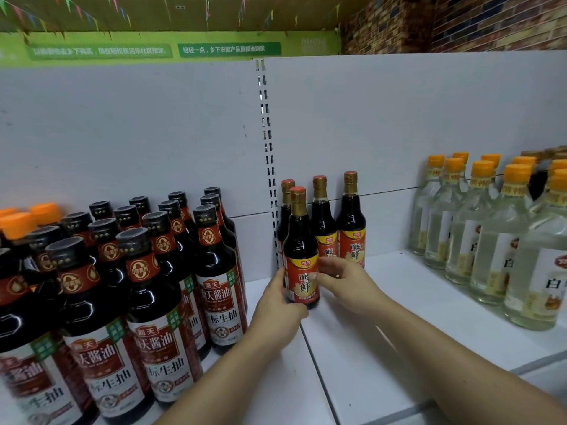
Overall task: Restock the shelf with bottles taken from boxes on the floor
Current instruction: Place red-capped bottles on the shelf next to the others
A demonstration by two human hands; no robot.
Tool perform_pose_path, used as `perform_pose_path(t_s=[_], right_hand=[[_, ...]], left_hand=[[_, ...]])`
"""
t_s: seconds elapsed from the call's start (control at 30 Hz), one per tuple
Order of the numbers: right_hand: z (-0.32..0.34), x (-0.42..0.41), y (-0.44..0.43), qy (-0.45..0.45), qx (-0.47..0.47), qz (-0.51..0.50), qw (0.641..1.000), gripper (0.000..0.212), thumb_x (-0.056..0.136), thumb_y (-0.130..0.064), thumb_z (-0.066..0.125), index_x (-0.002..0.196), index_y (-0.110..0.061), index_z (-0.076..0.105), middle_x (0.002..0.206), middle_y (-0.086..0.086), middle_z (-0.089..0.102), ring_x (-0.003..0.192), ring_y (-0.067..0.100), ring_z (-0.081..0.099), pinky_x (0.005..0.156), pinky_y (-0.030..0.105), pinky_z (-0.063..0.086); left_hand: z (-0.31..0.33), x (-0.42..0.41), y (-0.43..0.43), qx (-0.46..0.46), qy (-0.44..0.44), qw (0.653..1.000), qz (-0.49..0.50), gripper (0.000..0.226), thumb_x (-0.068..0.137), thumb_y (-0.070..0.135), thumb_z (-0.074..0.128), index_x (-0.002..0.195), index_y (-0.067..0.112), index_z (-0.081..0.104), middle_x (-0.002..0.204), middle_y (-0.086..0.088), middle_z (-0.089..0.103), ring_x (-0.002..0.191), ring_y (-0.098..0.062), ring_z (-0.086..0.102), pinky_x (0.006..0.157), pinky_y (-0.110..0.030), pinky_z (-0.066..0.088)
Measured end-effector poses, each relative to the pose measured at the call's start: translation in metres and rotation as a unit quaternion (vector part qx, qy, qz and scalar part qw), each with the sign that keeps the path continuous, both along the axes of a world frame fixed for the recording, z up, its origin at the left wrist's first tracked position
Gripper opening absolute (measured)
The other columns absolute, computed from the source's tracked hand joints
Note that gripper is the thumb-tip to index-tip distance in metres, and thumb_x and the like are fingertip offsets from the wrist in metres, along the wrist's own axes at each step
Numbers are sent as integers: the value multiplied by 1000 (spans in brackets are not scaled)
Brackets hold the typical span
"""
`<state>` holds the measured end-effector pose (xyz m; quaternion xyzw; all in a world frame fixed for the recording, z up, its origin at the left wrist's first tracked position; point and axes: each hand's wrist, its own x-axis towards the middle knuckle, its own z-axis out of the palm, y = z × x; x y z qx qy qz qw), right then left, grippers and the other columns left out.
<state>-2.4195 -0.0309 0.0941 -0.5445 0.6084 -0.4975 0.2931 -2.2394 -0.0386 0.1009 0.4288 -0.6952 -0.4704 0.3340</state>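
SHELF RESTOCK: A red-labelled bottle (301, 256) of dark sauce is held upright in both hands at the front of a white shelf (399, 302), just ahead of three matching bottles (322, 219) ranged along the back panel. The left hand (277, 302) is wrapped round the lower body from the left. The right hand (343, 283) is closed on the label from the other side, thumb to the front and fingers (329, 265) curled behind. Whether the base is resting on the shelf or held just above it cannot be told.

Black-capped soy bottles (165, 271) are packed close on the left, and clear orange-capped bottles (491, 234) stand well apart on the right (the floor boxes named in the task are out of view).

The step in hand is judged to be the setting-down. It is best done with the bottle kept vertical, seated flat and squared up in front of the rear row with its label turned outward. The grip is best released one hand at a time, since a tall, narrow bottle is likely to tip into its neighbours if nudged.
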Motion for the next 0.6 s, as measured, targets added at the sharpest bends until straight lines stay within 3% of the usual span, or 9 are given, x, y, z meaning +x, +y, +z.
perform_pose_path(t_s=[0.07, 0.13, 0.23, 0.37, 0.47, 0.6], right_hand=[[4, 0, 5, -23, 10, -21, 999, 56, 93, -35, 74, 143, -16, 57, 132, -3, 67, 114, 11, 65, 85, 25, 55], [6, 1, 12, -45, 28, -33, 998, 51, 94, -38, 72, 139, -16, 60, 124, -3, 68, 103, 11, 68, 77, 25, 53], [10, 7, 23, -55, 52, -36, 996, 41, 96, -42, 68, 130, -20, 64, 119, -5, 69, 98, 12, 70, 76, 30, 54], [10, 21, 41, -71, 67, -36, 995, 28, 97, -42, 68, 115, -20, 67, 113, -7, 70, 98, 16, 71, 75, 31, 56], [6, 32, 55, -71, 74, -31, 994, 37, 95, -43, 69, 125, -21, 68, 115, -6, 71, 98, 14, 71, 78, 32, 58], [9, 45, 74, -84, 68, -21, 994, 43, 93, -46, 70, 129, -23, 65, 115, -9, 71, 100, 11, 71, 80, 31, 60]], left_hand=[[2, 2, 5, -6, 3, 1000, 18, 71, 87, -9, 63, 117, 50, 40, 99, 31, 56, 72, 22, 57, 66, -10, 43], [1, 5, 8, -9, 3, 999, 46, 61, 89, 1, 68, 127, 43, 47, 109, 28, 60, 91, 13, 59, 79, -16, 46], [0, 10, 13, 1, -2, 997, 79, 58, 89, 14, 72, 141, 27, 51, 133, 9, 61, 110, -7, 61, 97, -31, 48], [0, 15, 20, 22, 19, 994, 106, 43, 92, 19, 71, 131, 25, 55, 127, 9, 59, 110, -10, 59, 95, -30, 45], [-1, 19, 26, 43, 37, 992, 115, 37, 92, 22, 72, 126, 24, 57, 127, 6, 62, 114, -17, 61, 102, -42, 51], [-3, 27, 38, 55, 48, 991, 111, 43, 91, 27, 74, 131, 20, 58, 121, 10, 63, 114, -16, 61, 104, -46, 51]])
